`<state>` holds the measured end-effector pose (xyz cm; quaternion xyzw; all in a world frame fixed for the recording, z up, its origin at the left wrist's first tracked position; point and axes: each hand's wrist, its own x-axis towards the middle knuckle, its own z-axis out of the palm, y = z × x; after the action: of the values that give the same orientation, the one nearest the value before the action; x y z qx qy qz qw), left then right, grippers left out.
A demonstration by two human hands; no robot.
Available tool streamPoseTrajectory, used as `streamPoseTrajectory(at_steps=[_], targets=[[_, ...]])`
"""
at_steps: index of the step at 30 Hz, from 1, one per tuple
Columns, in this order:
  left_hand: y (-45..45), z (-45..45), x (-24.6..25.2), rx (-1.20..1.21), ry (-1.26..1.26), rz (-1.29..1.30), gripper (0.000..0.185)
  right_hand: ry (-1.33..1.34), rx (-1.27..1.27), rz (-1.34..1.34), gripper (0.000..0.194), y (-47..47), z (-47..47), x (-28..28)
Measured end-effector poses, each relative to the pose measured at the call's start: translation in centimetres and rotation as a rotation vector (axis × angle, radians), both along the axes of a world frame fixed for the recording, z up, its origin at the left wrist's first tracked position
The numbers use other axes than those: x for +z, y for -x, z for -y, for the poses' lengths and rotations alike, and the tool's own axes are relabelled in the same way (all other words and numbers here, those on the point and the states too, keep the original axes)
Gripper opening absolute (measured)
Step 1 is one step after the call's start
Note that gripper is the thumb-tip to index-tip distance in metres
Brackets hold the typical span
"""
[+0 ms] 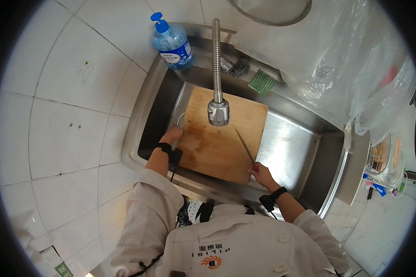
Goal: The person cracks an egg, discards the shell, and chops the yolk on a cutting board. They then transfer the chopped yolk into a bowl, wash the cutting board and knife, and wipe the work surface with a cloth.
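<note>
A wooden cutting board [222, 152] with darker damp-looking stains lies across the left half of a stainless steel sink [287, 138]. At its left edge my left hand [173, 133] grips the board, the fingertips partly hidden. A thin white loop [181, 119] shows just above that hand, against the same edge. My right hand [262, 174] is closed around the red handle [255, 167] of a knife, near the board's lower right corner. The narrow knife blade [244, 145] points up and left over the board. The metal spout head [218, 113] of a flexible faucet hangs above the board.
On the sink's back left corner stands a blue pump bottle [175, 48]. A steel wool scrubber [240, 67] and a green scouring pad [262, 82] sit on the back ledge. Clear plastic sheeting [332, 65] covers the back right. Tiled wall [72, 131] borders the left side.
</note>
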<state>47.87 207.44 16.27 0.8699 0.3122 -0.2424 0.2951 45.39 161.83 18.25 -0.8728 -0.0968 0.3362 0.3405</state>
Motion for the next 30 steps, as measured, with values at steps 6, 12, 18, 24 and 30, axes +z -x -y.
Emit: streamPoseTrajectory(at_steps=[6, 12, 18, 24, 30], targets=[[1.9, 3.1, 11.7, 0.468, 0.62, 0.534, 0.054, 0.447, 0.386, 0.476, 0.015, -6.4, 0.9, 8.0], [0.7, 12.0, 22.4, 0.023, 0.412, 1.132, 0.056, 0.179, 0.558, 1.013, 0.038, -19.7, -9.7, 16.9], [-2.2, 16.1, 26.1, 0.181, 0.47, 0.775, 0.043, 0.199, 0.803, 0.814, 0.068, -24.2, -20.6, 21.1], [-1.3, 16.8, 26.5, 0.158, 0.451, 0.88, 0.038, 0.181, 0.829, 0.71, 0.049, -25.7, -21.1, 20.4], [-1.5, 16.6, 26.2, 0.184, 0.565, 0.881, 0.046, 0.185, 0.81, 0.75, 0.045, -25.4, -20.6, 20.6]])
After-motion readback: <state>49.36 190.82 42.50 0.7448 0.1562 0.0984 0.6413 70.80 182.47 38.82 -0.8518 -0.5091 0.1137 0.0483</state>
